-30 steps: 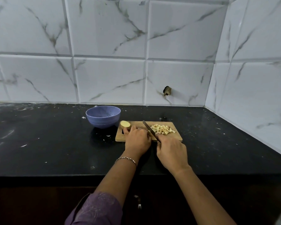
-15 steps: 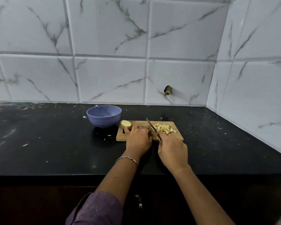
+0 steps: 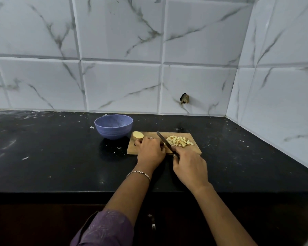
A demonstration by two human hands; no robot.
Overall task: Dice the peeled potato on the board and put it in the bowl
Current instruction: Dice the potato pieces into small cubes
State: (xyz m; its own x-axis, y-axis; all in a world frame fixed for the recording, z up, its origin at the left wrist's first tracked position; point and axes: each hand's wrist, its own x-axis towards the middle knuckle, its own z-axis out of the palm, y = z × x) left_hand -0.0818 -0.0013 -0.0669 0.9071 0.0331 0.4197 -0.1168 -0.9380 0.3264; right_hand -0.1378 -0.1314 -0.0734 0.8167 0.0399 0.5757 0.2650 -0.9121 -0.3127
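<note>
A wooden cutting board (image 3: 194,150) lies on the black counter. A pile of diced potato (image 3: 178,141) sits on its right half. A potato half (image 3: 138,135) rests at the board's far left corner, cut face up. My left hand (image 3: 150,151) lies curled over the board's middle, and whatever it holds down is hidden under the fingers. My right hand (image 3: 189,168) grips the handle of a knife (image 3: 164,142), whose blade slants over the board between my left hand and the dice. The purple bowl (image 3: 113,126) stands just left of the board.
White marble tiles form the back wall and the right side wall, meeting at a corner. A broken hole (image 3: 184,98) shows in the back wall. The counter (image 3: 52,157) carries white scraps and specks. Its front edge runs below my wrists.
The knife blade shifts slightly over the board between frames, rising and coming back down beside my left hand. Both hands stay in place.
</note>
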